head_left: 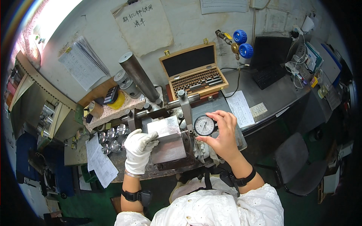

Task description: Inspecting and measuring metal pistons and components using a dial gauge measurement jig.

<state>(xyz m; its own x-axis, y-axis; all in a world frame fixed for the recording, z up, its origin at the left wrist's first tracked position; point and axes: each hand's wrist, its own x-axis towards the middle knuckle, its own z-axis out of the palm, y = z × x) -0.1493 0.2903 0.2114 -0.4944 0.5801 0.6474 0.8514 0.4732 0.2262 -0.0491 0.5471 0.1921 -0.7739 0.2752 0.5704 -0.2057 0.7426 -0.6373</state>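
Observation:
My left hand (138,147), in a white glove, has its fingers bent against the left side of a grey metal block (170,147). The block lies on a steel measuring fixture (185,113), and a brighter flat metal surface (164,126) shows just beyond it. To the right, my bare right hand (224,135) grips the round rim of a dial indicator (204,125) between thumb and fingers. The indicator is clamped at the fixture's right post, its white face turned up. What lies under the gloved fingertips is hidden.
Several shiny round metal parts (111,133) and loose papers (101,162) are left of my gloved hand. Beyond the fixture are a tall steel cylinder (139,77) and an open wooden gauge block case (203,84). A paper sheet (240,109) and keyboard (268,77) lie right.

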